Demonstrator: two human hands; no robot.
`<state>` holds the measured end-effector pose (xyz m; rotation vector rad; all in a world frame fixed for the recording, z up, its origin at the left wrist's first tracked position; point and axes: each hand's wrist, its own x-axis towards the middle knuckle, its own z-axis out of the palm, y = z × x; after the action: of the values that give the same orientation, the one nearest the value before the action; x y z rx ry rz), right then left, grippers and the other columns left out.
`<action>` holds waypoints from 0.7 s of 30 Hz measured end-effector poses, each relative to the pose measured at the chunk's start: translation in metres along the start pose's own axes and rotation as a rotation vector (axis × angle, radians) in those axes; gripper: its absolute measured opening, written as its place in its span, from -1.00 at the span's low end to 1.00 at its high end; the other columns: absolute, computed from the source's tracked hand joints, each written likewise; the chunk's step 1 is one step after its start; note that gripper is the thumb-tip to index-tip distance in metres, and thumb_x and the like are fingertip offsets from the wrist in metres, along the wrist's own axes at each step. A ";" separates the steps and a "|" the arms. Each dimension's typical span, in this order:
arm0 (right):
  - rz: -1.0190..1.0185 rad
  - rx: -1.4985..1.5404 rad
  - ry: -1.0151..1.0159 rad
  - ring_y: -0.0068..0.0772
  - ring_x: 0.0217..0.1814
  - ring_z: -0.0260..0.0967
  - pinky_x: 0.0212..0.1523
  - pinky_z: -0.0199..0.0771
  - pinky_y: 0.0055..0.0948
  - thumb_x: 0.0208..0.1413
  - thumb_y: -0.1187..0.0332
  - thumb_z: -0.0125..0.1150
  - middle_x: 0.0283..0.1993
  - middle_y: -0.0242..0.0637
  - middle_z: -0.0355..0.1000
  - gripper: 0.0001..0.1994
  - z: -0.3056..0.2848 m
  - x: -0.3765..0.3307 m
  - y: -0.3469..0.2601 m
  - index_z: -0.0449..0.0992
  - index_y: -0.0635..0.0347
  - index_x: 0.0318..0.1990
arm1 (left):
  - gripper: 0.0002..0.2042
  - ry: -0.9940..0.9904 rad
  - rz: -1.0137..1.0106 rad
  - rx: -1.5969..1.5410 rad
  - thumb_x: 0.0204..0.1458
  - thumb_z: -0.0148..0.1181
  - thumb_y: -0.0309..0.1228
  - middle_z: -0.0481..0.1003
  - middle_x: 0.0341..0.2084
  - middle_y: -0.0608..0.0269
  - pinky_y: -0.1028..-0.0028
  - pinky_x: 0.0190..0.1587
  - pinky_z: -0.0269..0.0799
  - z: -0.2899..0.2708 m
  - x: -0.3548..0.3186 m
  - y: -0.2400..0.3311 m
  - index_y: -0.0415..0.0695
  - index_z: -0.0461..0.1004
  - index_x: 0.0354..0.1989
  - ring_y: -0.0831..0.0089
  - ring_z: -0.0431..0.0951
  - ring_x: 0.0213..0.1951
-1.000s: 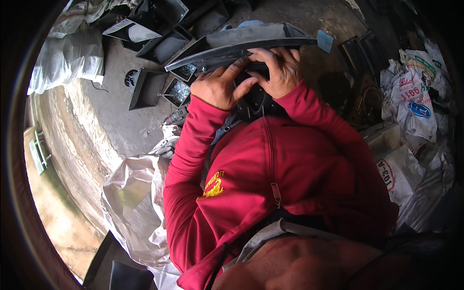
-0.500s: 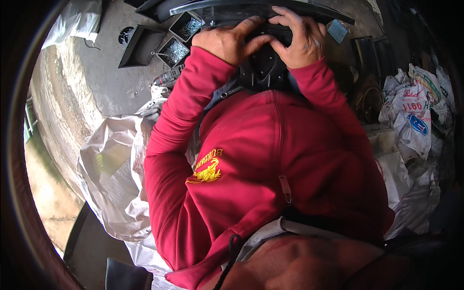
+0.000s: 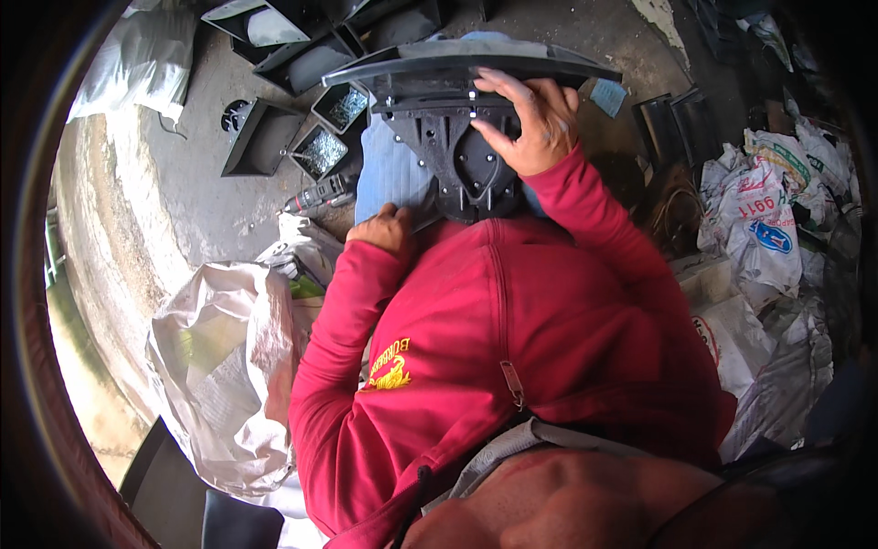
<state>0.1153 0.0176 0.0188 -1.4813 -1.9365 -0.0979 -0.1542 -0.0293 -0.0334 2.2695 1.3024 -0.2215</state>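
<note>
A black plastic assembly (image 3: 439, 146) rests across my lap, its long curved panel at the far side and a ribbed bracket toward me. Small bright screws or pins show on the bracket. My right hand (image 3: 540, 119) lies against the right part of the joint between panel and bracket, thumb and fingers spread apart and touching the plastic. Down by my left thigh, my left hand (image 3: 384, 229) is closed with its fingers curled under. What it holds, if anything, is hidden. Close to it lies a power screwdriver (image 3: 320, 195) on the floor.
Two black bins of small metal screws (image 3: 322, 152) stand left of my legs, beside an angular black part (image 3: 261, 137). More black parts (image 3: 311, 55) lie farther off. An open white sack (image 3: 219, 366) is at my left, printed plastic sacks (image 3: 754, 206) at my right.
My left hand has left the assembly and come down beside my left thigh. The right hand stays on it. More of the assembly and my blue trousers now shows.
</note>
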 end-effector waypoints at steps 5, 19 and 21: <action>-0.010 -0.097 -0.036 -0.56 -0.20 0.30 -0.10 0.10 -0.39 -0.22 0.27 0.47 -0.12 -0.83 0.55 -0.39 0.000 0.002 -0.004 0.43 -0.15 0.10 | -0.70 -0.034 0.041 -0.168 -0.08 0.20 -0.21 0.50 -0.28 -0.04 0.11 -0.28 0.51 -0.009 -0.013 -0.020 -0.14 0.43 -0.25 -0.07 0.57 -0.34; -0.100 -0.146 0.000 -0.49 -0.18 0.30 -0.11 0.10 -0.34 -0.13 0.27 0.40 -0.17 -0.78 0.55 -0.53 0.004 0.002 -0.005 0.50 -0.22 0.03 | -0.91 0.425 0.040 -0.326 -0.04 0.31 -0.47 0.56 -0.48 0.20 0.47 -0.44 0.46 -0.099 -0.033 -0.029 -0.13 0.58 -0.34 0.35 0.58 -0.51; -0.008 -0.080 0.029 -0.49 -0.18 0.30 -0.09 0.10 -0.32 -0.16 0.26 0.42 -0.19 -0.77 0.55 -0.48 0.003 0.003 -0.009 0.46 -0.21 0.06 | -0.91 0.590 0.177 -0.267 -0.02 0.31 -0.45 0.53 -0.56 0.22 0.50 -0.47 0.43 -0.080 -0.010 -0.023 -0.14 0.57 -0.35 0.44 0.57 -0.55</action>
<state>0.1054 0.0179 0.0211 -1.5152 -1.9354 -0.2014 -0.1877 0.0130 0.0309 2.2717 1.2867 0.6921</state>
